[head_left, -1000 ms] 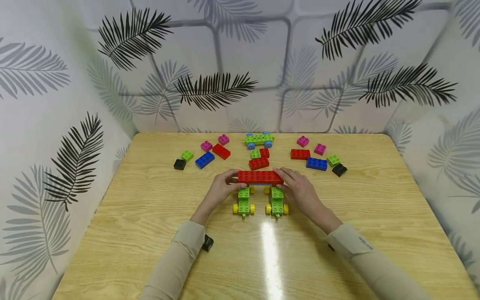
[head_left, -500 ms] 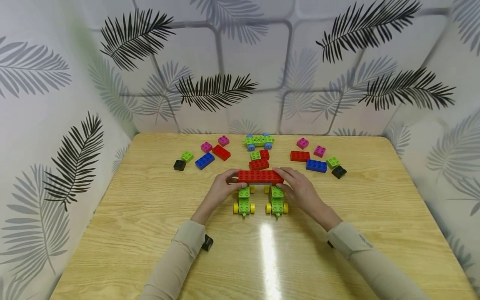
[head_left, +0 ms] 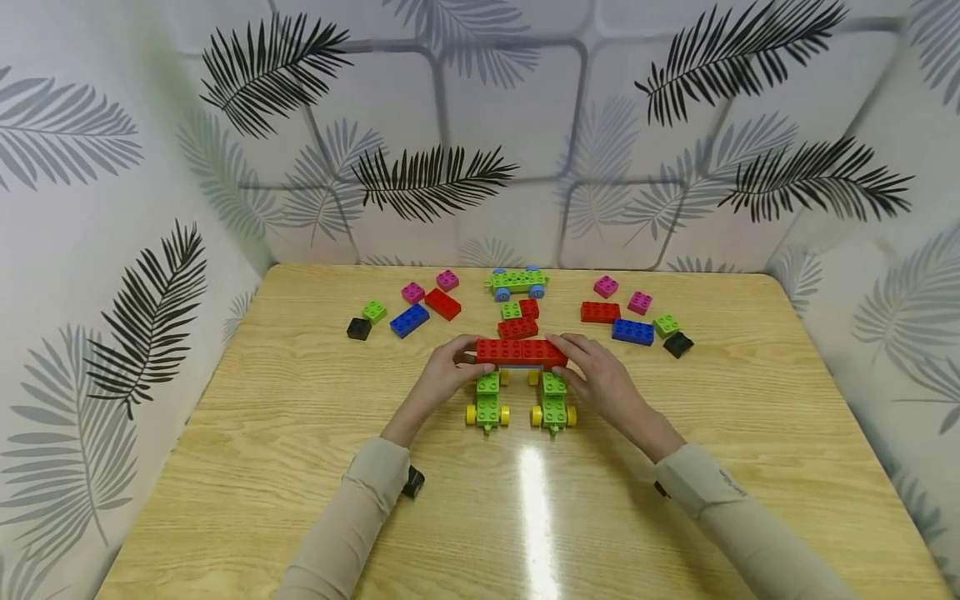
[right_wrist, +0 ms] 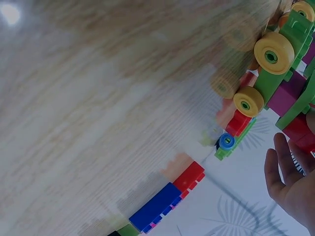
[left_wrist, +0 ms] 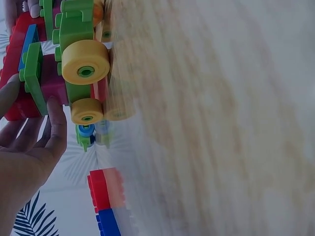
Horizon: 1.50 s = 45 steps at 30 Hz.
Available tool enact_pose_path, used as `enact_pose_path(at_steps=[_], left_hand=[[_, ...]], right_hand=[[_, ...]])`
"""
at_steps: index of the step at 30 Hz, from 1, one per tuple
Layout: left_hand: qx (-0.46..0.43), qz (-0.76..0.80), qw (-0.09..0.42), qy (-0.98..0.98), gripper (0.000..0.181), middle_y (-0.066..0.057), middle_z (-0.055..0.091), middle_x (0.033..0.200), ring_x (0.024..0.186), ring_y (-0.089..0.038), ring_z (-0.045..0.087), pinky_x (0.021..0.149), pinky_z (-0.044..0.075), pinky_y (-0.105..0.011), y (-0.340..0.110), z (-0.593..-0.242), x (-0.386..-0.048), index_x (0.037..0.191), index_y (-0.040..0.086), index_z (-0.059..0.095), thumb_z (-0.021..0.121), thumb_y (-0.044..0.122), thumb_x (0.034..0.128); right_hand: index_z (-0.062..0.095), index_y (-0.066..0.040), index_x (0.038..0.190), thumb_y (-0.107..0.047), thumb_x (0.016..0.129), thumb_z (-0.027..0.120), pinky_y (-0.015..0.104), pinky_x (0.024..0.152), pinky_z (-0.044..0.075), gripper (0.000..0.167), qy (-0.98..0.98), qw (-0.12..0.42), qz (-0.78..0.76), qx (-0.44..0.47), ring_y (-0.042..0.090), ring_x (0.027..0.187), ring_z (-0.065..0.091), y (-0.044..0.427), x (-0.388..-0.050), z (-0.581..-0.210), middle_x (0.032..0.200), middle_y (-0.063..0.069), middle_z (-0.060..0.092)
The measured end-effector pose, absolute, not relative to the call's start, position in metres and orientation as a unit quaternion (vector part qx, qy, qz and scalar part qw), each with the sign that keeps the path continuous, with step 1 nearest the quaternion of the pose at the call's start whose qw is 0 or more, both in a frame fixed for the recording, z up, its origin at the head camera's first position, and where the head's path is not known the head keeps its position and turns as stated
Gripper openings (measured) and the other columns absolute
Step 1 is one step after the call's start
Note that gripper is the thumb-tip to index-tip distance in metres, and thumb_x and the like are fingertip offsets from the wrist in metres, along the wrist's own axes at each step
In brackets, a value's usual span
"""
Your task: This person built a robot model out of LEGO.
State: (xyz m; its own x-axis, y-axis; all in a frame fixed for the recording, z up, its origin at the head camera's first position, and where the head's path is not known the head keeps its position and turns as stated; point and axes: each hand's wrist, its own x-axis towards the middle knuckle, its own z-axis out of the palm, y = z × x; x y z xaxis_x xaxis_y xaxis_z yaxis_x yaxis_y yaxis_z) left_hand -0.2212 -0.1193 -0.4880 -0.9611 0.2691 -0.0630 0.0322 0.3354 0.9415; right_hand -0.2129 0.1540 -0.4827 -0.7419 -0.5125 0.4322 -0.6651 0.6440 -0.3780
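Two red bricks [head_left: 499, 351] lie end to end across the top of two green wheeled bases [head_left: 487, 410] with yellow wheels, standing side by side. In the left wrist view, a purple brick [left_wrist: 53, 81] and a green brick [left_wrist: 33, 71] sit between base and red brick, with a blue brick [left_wrist: 29, 42] beneath the red row. My left hand [head_left: 442, 377] grips the row's left end, thumb on the near side. My right hand [head_left: 606, 385] holds the right end, fingers over the top; its thumb is mostly cut off in the right wrist view.
Behind the build lie red and green bricks [head_left: 517, 327] and a green base with blue wheels [head_left: 517, 282]. Pink, red, blue, green and black bricks are scattered at back left [head_left: 409, 320] and back right [head_left: 633, 331]. A black brick [head_left: 413, 482] lies by the left sleeve.
Both hands stay at the ends of the red row. The view has shifted only slightly; nothing else has visibly moved.
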Motion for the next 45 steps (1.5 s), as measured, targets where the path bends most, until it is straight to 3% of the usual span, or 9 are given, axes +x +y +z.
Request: enact_pose_path(at_steps=[16, 24, 36, 41, 45], left_hand=[[0.095, 0.552, 0.112, 0.821, 0.045, -0.009, 0.060, 0.125, 0.108, -0.027, 0.060, 0.086, 0.052, -0.038, -0.120, -0.485, -0.221, 0.131, 0.013, 0.056, 0.070, 0.023, 0.0898], [0.098, 0.550, 0.115, 0.821, 0.043, -0.008, 0.059, 0.126, 0.111, -0.027, 0.058, 0.086, 0.052, -0.039, -0.120, -0.486, -0.221, 0.131, 0.013, 0.056, 0.069, 0.023, 0.0904], [0.137, 0.524, 0.087, 0.836, 0.054, -0.004, 0.054, 0.134, 0.125, -0.026, 0.047, 0.097, 0.045, -0.044, -0.121, -0.474, -0.225, 0.137, 0.010, 0.052, 0.070, 0.030, 0.0898], [0.171, 0.500, 0.089, 0.844, 0.055, -0.003, 0.053, 0.135, 0.127, -0.023, 0.045, 0.103, 0.039, -0.046, -0.113, -0.467, -0.227, 0.137, 0.010, 0.052, 0.070, 0.032, 0.0893], [0.198, 0.461, 0.090, 0.860, 0.055, -0.003, 0.051, 0.138, 0.130, -0.025, 0.042, 0.106, 0.035, -0.048, -0.105, -0.467, -0.229, 0.135, 0.011, 0.054, 0.072, 0.032, 0.0877]], right_hand=[[0.053, -0.008, 0.137, -0.012, 0.088, 0.071, 0.044, 0.090, 0.050, 0.053, -0.895, 0.149, 0.266, 0.324, 0.028, 0.106, 0.060, 0.153, -0.212, -0.482, 0.120, 0.012, 0.060], [0.043, -0.010, 0.145, -0.022, 0.094, 0.063, 0.051, 0.096, 0.045, 0.056, -0.904, 0.114, 0.286, 0.295, 0.033, 0.115, 0.054, 0.161, -0.208, -0.475, 0.131, 0.015, 0.054], [0.055, 0.002, 0.129, -0.005, 0.091, 0.066, 0.056, 0.081, 0.047, 0.041, -0.918, 0.216, 0.278, 0.179, 0.039, 0.100, 0.056, 0.250, -0.228, -0.481, 0.115, 0.024, 0.059], [0.056, 0.006, 0.127, -0.007, 0.093, 0.063, 0.062, 0.081, 0.043, 0.037, -0.946, 0.188, 0.242, 0.109, 0.048, 0.105, 0.053, 0.281, -0.230, -0.484, 0.118, 0.029, 0.056], [0.055, 0.008, 0.125, -0.012, 0.094, 0.062, 0.063, 0.075, 0.044, 0.038, -0.965, 0.146, 0.210, 0.064, 0.052, 0.099, 0.054, 0.293, -0.230, -0.488, 0.118, 0.034, 0.055]])
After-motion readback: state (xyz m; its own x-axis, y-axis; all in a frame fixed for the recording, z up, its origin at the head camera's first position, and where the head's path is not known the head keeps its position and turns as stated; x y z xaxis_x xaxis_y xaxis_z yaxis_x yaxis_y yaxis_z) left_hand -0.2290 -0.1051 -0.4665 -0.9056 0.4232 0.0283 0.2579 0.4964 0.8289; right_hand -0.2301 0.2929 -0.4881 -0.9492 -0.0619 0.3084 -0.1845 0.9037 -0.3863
